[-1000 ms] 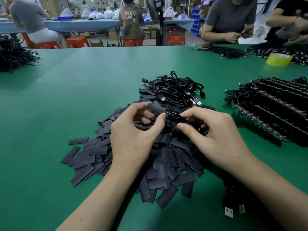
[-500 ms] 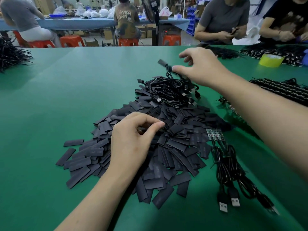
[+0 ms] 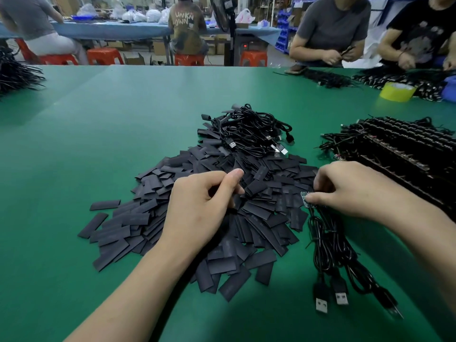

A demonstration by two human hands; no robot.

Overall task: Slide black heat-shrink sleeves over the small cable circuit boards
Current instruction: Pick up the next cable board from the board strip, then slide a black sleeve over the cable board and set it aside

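A big heap of flat black heat-shrink sleeves [image 3: 259, 213] lies on the green table [image 3: 111, 124] before me. My left hand [image 3: 199, 208] rests on the heap, its fingers curled into the sleeves and the thumb raised; what it holds is hidden. My right hand [image 3: 345, 188] pinches a small green circuit board [image 3: 305, 199] at the end of a bundle of black USB cables [image 3: 328, 253] lying at the heap's right edge. Their USB plugs [image 3: 330, 298] point toward me.
A tangle of sleeved cables [image 3: 249, 130] sits behind the heap. A rack of cable boards [image 3: 399, 154] fills the right side. A yellow tape roll [image 3: 396, 92] and more cables lie far right, where two people work. A black cable bundle [image 3: 14, 72] lies far left.
My right hand dropped a finished cable on the far tangle, then came back down to the cable bundle and took hold of a circuit board. My left hand stayed on the sleeve heap.
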